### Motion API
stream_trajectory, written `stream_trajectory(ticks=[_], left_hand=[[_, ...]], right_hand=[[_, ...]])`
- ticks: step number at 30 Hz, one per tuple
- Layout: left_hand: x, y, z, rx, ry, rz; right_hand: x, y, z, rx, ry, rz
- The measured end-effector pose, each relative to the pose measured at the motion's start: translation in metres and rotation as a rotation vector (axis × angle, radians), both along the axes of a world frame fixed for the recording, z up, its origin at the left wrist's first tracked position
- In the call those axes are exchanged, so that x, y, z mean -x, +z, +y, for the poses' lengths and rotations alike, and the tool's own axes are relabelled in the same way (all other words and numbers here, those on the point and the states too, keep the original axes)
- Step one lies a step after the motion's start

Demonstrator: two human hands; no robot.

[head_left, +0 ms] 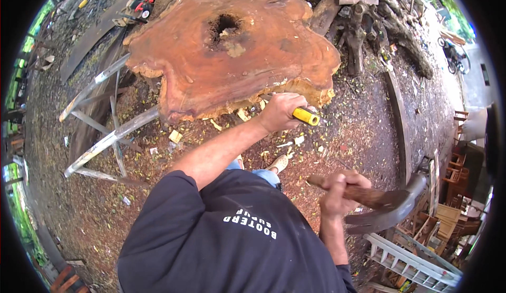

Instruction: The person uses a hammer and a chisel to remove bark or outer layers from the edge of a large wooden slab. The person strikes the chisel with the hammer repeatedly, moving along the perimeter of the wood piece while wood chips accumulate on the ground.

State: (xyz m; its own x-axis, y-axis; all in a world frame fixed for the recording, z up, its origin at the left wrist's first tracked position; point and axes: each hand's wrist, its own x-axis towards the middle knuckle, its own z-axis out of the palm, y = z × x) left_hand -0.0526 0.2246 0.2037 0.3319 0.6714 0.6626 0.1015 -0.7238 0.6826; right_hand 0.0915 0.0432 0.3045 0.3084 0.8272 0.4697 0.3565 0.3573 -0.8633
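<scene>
A broad reddish-brown wood slab (258, 56) with a ragged outer edge and a dark hole lies in front of me. At its near edge, my left hand (282, 112) is closed around a chisel with a yellow handle (307, 116). The handle's butt points right, toward me; the hand hides most of the blade, and I cannot tell whether its tip touches the wood. Lower right, my right hand (337, 194) grips the wooden handle of a claw hammer (387, 216). Its dark metal head is held off to the right, apart from the chisel.
Left of the slab stands a metal-pole frame (113, 137); a chainsaw (142, 7) lies beyond it. Gnarled roots (359, 35) and a long plank (398, 124) are on the right. A ladder (416, 264) lies lower right. Wood chips (175, 136) litter the ground.
</scene>
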Motion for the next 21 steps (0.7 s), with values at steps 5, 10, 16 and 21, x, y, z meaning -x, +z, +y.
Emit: stream_trajectory(ticks=[5, 10, 16, 21], left_hand=[[-0.001, -0.005, -0.001, 0.054, -0.002, 0.068], [0.002, -0.007, 0.004, 0.034, 0.025, 0.025], [-0.001, -0.003, 0.006, 0.053, 0.014, 0.055], [0.004, -0.003, 0.011, 0.108, 0.036, 0.002]], right_hand=[[-0.008, -0.059, 0.020, 0.616, -0.110, -0.424], [-0.021, -0.010, 0.009, 0.331, -0.090, -0.108], [-0.001, -0.031, 0.026, 0.201, -0.053, -0.198], [-0.028, -0.038, 0.026, 0.595, -0.084, -0.329]])
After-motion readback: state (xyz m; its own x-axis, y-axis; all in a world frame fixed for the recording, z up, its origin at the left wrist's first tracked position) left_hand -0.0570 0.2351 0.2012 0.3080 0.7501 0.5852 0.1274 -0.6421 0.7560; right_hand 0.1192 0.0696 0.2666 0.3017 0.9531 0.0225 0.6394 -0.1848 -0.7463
